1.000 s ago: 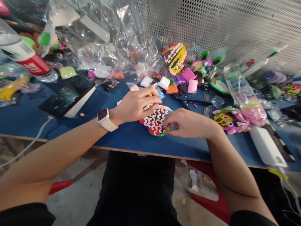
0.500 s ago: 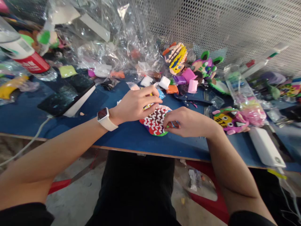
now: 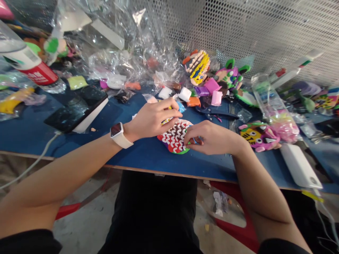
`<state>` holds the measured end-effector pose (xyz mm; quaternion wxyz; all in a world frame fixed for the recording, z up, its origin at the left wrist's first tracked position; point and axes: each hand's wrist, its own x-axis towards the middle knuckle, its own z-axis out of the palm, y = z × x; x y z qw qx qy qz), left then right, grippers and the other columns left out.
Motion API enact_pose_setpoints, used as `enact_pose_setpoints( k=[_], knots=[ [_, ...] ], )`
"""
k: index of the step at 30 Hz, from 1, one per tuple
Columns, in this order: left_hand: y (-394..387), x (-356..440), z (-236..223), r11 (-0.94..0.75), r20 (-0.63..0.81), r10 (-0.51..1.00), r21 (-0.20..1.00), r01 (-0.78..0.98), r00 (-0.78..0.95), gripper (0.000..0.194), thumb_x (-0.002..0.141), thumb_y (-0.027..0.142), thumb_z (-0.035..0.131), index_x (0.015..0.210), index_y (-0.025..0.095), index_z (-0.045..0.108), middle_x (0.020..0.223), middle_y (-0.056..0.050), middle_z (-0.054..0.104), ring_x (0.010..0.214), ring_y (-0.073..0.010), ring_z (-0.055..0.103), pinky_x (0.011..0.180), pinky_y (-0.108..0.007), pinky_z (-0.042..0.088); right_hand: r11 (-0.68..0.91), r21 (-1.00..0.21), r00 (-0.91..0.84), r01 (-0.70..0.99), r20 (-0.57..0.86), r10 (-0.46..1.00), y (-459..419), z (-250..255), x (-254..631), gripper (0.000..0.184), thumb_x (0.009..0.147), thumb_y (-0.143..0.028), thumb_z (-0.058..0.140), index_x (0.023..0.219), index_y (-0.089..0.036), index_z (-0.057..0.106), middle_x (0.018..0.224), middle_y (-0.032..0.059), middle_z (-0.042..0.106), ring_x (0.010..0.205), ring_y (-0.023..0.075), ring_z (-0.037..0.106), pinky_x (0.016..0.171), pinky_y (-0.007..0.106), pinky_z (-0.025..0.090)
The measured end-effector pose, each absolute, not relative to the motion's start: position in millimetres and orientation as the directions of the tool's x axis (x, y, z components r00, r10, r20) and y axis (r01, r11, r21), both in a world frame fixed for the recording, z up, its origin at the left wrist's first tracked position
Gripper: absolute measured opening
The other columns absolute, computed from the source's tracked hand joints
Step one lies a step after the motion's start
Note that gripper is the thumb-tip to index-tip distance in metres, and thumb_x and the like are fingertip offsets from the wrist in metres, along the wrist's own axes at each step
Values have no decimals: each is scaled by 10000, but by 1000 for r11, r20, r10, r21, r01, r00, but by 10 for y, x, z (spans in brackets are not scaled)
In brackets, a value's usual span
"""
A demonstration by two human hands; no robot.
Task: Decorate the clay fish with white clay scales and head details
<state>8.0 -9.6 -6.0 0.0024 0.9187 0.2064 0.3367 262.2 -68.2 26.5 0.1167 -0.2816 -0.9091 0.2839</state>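
Observation:
A rounded clay piece (image 3: 174,138) lies flat on the blue table, with rows of curved white strips over red and brown and some green along its lower rim. My left hand (image 3: 159,117), wearing a white watch (image 3: 119,134) on the wrist, is over its upper left part. Those fingers are bent and drawn together; whatever they hold is hidden. At the piece's right edge, my right hand (image 3: 209,137) pinches with thumb and forefinger touching the white strips. Anything tiny between these fingertips is hidden.
Small clay packets (image 3: 184,94), black-handled pliers (image 3: 215,113) and clear plastic wrapping (image 3: 127,56) lie beyond my hands. A phone (image 3: 76,109) and bottle (image 3: 39,70) are left. A clay figure (image 3: 255,135) and white power bank (image 3: 300,165) are right, with a mesh panel (image 3: 251,31) behind.
The view has shifted very slightly. My right fingertips have moved a little at the clay piece's right edge; my left hand stays in place.

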Motion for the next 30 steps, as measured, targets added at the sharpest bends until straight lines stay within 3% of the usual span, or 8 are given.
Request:
enact_pose_setpoints(
  k=[6, 11, 15, 18, 22, 25, 30],
  knots=[
    [47, -198, 201, -877, 380, 396, -111, 467, 836, 287, 1013, 176, 511, 1024, 200, 797, 1102, -72, 777, 950, -220, 741, 733, -338, 522, 668, -608, -820, 430, 47, 571, -660, 246, 2619, 211, 886, -36, 647, 884, -191, 791, 835, 0, 781, 707, 129, 666, 709, 265, 495],
    [229, -549, 473, -838, 254, 534, 33, 544, 807, 285, 862, 134, 598, 996, 252, 820, 1098, -19, 792, 863, -174, 692, 771, -319, 511, 674, -629, -792, 387, 148, 592, -630, 209, 2665, 157, 888, -78, 687, 916, -189, 794, 844, 4, 785, 693, 120, 686, 684, 245, 513],
    [354, -713, 440, -799, -79, 579, 142, 584, 812, 293, 777, 167, 689, 1029, 245, 816, 936, -1, 794, 771, -157, 669, 703, -274, 489, 746, -509, -754, 429, 252, 606, -606, 152, 2666, 129, 945, -125, 671, 918, -179, 785, 832, 21, 768, 685, 124, 681, 658, 250, 494],
    [417, -770, 347, -761, -196, 599, 163, 629, 776, 262, 798, 204, 711, 1036, 255, 808, 989, -15, 803, 810, -177, 706, 707, -282, 488, 796, -387, -735, 465, 333, 591, -594, 97, 2651, 140, 1000, -162, 660, 935, -179, 782, 819, 23, 756, 663, 122, 665, 638, 257, 476],
    [438, -793, 355, -733, -184, 607, 247, 634, 773, 187, 865, 291, 709, 1034, 259, 783, 1036, -37, 801, 864, -202, 726, 742, -295, 503, 841, -296, -696, 453, 472, 541, -585, 31, 2608, 121, 1025, -174, 673, 974, -189, 782, 845, 27, 776, 678, 128, 690, 617, 258, 488],
    [367, -707, 448, -696, -165, 586, 397, 598, 793, 245, 921, 381, 690, 1110, 247, 769, 1083, -45, 798, 896, -197, 736, 793, -297, 537, 841, -271, -605, 469, 595, 529, -587, -4, 2549, 99, 1021, -168, 694, 1019, -196, 789, 915, 45, 795, 718, 140, 722, 621, 259, 529],
    [123, -273, 369, -589, 226, 647, 754, 290, 728, 443, 905, 492, 810, 1222, 204, 699, 1143, -90, 785, 989, -198, 757, 887, -330, 603, 826, -257, -481, 501, 711, 513, -587, -64, 2491, 267, 1015, -249, 756, 1280, -278, 776, 1154, 74, 782, 862, 180, 768, 697, 291, 633]
  ],
)
